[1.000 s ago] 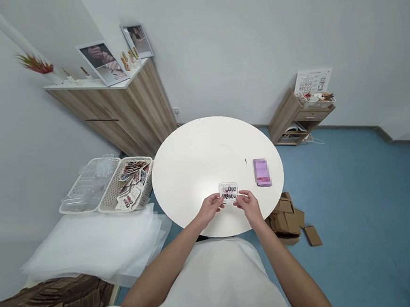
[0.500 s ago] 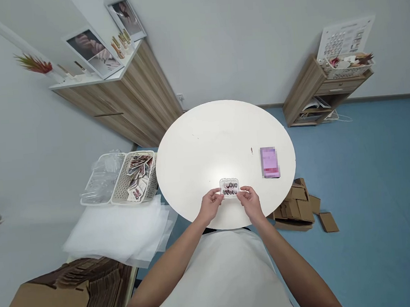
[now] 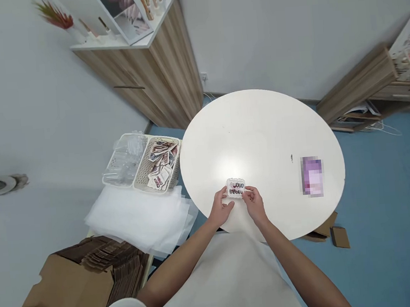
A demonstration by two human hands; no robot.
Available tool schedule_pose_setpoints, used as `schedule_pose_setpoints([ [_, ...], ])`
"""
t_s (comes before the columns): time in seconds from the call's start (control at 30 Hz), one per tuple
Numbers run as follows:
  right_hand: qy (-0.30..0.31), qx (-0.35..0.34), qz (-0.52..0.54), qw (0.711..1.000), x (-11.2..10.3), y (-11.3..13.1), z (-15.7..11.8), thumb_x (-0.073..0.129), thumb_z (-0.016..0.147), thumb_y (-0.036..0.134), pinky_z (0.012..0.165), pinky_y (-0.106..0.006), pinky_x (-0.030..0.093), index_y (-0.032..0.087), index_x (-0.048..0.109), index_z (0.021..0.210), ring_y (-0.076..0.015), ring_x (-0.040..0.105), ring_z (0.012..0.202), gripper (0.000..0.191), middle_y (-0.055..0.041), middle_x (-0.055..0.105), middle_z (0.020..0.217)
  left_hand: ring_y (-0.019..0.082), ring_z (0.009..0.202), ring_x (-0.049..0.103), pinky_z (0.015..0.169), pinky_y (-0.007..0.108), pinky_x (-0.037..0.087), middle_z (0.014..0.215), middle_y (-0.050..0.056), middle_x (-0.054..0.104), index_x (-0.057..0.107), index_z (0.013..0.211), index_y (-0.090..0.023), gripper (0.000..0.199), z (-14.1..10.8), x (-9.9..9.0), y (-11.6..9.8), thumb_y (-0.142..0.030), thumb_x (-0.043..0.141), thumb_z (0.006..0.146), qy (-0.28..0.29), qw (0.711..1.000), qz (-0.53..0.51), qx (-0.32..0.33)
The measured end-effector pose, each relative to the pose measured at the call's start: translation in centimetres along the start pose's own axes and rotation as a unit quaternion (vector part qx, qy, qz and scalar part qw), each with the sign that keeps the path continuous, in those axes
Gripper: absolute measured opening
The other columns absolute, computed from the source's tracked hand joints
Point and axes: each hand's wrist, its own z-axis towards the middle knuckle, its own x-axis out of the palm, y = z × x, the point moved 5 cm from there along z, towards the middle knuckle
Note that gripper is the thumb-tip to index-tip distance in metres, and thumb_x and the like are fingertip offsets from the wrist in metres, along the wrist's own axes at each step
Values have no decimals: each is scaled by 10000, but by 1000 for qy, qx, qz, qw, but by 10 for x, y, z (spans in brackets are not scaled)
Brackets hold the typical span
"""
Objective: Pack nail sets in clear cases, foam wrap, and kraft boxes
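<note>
A small clear plastic case [image 3: 236, 187] with two rows of dark and pink patterned press-on nails is in front of me, near the close edge of the white table. My right hand [image 3: 255, 204] pinches its lower right corner between thumb and fingers. At the case's left side is my left hand [image 3: 221, 209], thumb spread from the fingers. Its fingertips are by the left edge, and the thumb lies just below the lower left corner.
On the round white table [image 3: 259, 121] lies a blurred purple packet [image 3: 312, 176], right, with a tiny dark piece [image 3: 291, 158] nearby. To the left stand a basket of printed cards [image 3: 139, 180], a basket of clear plastic cases [image 3: 123, 160], white sheets [image 3: 135, 215] and flat cardboard boxes [image 3: 77, 286].
My view has turned and shifted left, so the table appears farther right. My left thumb has moved off the case's corner and spread from the fingers. The right hand keeps its pinch.
</note>
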Motion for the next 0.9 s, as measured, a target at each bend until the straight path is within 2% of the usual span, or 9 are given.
schedule_pose_setpoints([
  [0.17,5,3,-79,997,66,7,26,538,701,366,705,-311,440,214,502,1007,-166,529,811,343,-48,580,933,182,1030,419,749,285,449,1158,74,332,331,1267,-287,572,21,-58,18,-297,546,737,-58,997,11,-39],
  [0.3,13,5,-126,992,120,7,48,524,700,335,696,-311,446,203,511,1017,-153,520,759,343,-42,571,907,173,1003,432,771,292,437,1126,69,340,309,1283,-269,609,45,-102,25,-299,550,725,-85,995,23,-36],
  [0.43,31,5,-145,989,159,6,67,512,704,316,690,-311,457,201,503,1048,-130,522,693,363,-37,567,923,182,1012,429,791,311,429,1123,77,337,300,1294,-253,610,70,-136,29,-330,532,735,-99,993,43,-40],
  [0.6,18,-1,-173,985,178,8,82,509,703,291,681,-307,464,189,496,1067,-129,535,681,378,-46,570,927,192,1033,424,817,325,419,1125,80,343,294,1298,-243,638,93,-153,31,-310,548,717,-87,994,62,-20],
  [0.9,-19,-32,-251,967,180,9,83,490,726,313,680,-317,457,173,482,1103,-128,515,655,402,-70,538,979,205,1114,379,876,344,393,1182,80,310,231,1323,-263,660,98,-152,38,-311,525,735,-57,997,52,-6],
])
